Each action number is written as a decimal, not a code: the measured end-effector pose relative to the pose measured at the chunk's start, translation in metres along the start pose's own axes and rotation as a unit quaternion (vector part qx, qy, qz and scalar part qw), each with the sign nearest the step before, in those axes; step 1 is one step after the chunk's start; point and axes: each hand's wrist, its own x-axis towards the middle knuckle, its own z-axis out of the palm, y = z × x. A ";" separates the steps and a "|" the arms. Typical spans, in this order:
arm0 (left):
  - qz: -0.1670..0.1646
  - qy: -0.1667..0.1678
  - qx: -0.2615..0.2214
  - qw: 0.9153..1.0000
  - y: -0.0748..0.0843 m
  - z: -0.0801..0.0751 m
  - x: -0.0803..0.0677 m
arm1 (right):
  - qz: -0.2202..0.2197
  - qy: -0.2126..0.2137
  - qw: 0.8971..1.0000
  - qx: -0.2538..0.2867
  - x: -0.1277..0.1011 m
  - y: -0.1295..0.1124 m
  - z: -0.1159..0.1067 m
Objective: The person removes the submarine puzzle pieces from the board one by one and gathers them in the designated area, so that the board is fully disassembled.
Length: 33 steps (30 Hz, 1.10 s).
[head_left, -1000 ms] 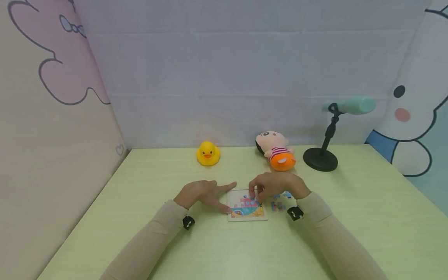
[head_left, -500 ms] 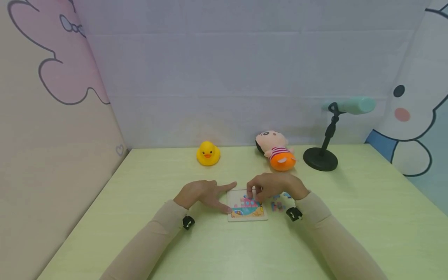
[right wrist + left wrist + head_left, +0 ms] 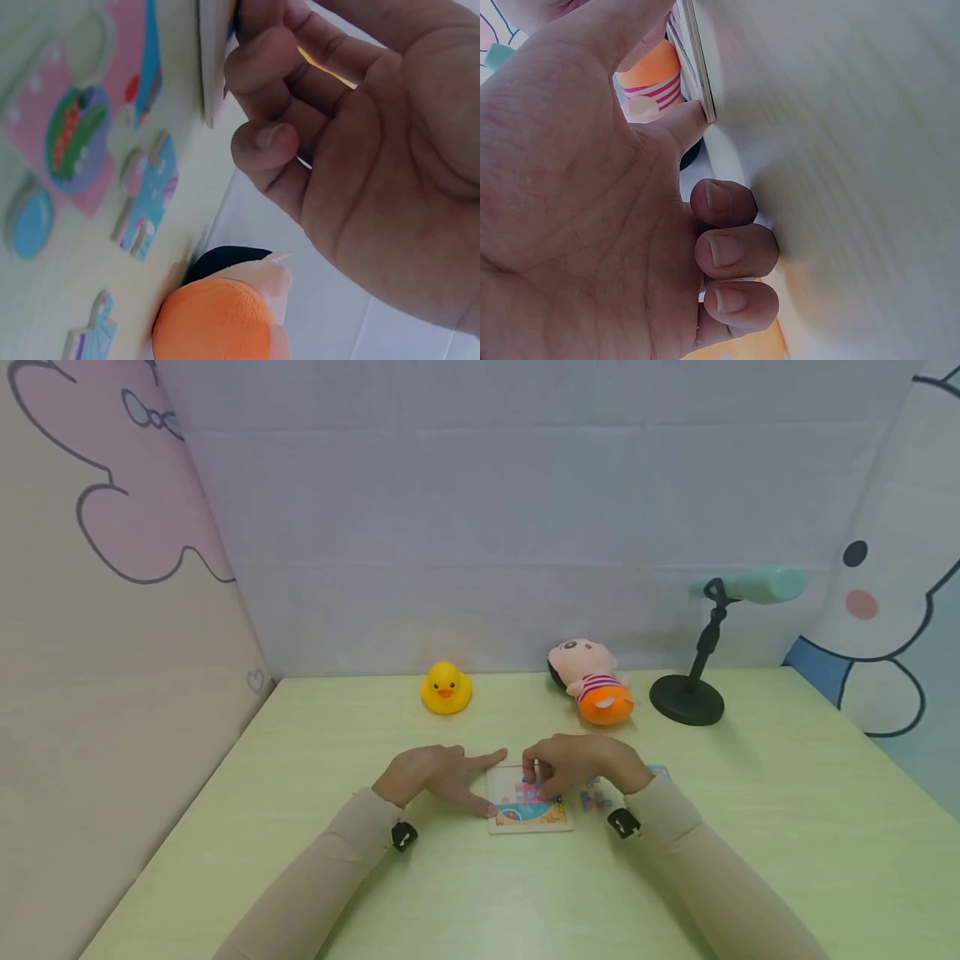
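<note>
Fingertips of the right hand (image 3: 573, 762) curl down over the upper part of the puzzle board (image 3: 529, 802), apparently pinching or pressing a small pink piece there, though the grip itself is too small to make out; over the last second this hand has crept left across the board, and its wrist has drawn clear of the loose pieces (image 3: 596, 795) lying on the green table (image 3: 787, 827) just right of the board. That suggests a piece is being seated rather than fetched. On the left hand (image 3: 435, 777) nothing has changed: forefinger and thumb stay spread against the board's left edge, bracing it, the other three fingers (image 3: 731, 251) folded under. A yellow duck (image 3: 446, 688) and a plush doll (image 3: 592, 683) sit well behind.
</note>
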 end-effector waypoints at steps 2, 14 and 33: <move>0.000 0.001 -0.001 1.000 0.000 0.000 0.000 | 0.000 0.003 1.000 0.001 0.001 -0.002 0.001; 0.004 0.004 0.000 1.000 -0.002 0.000 0.000 | -0.029 0.018 0.999 -0.015 0.002 -0.005 0.001; -0.001 0.000 0.002 1.000 0.000 -0.001 0.000 | -0.025 0.033 0.999 -0.008 0.005 -0.005 0.003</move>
